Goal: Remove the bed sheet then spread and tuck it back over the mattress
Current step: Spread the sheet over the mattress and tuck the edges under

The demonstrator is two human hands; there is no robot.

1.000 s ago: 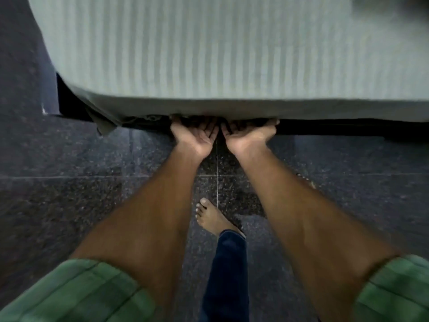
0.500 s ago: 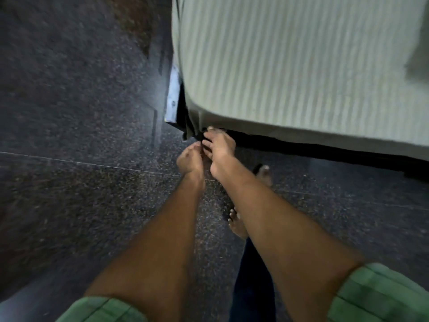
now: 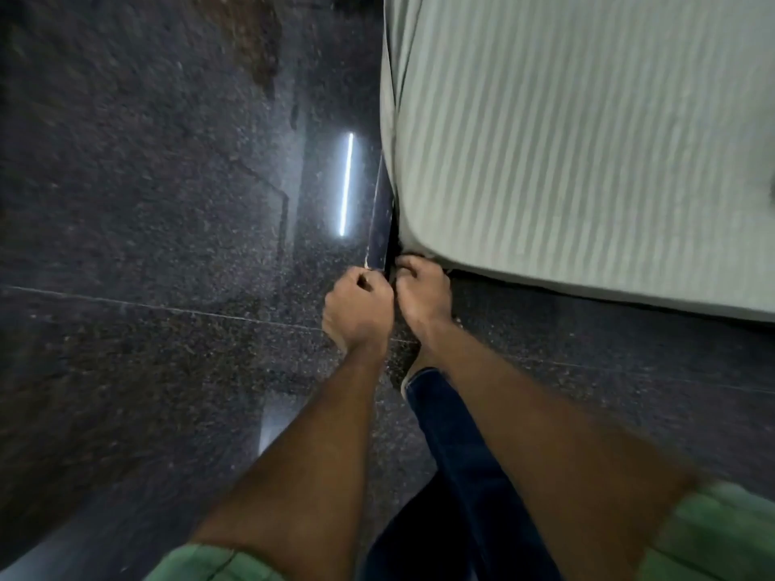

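Both my hands meet at the one near corner of the mattress (image 3: pixel 587 153). My left hand (image 3: pixel 358 310), just outside that corner, is curled into a fist; whether it grips cloth I cannot tell. My right hand (image 3: pixel 423 293) has its fingers bent under the corner's lower edge, touching the single striped bed sheet (image 3: pixel 545 98), which covers the mattress top and hangs down its side. One dark bed frame (image 3: pixel 379 228) edge shows beside the corner, above a speckled floor (image 3: pixel 146 287).
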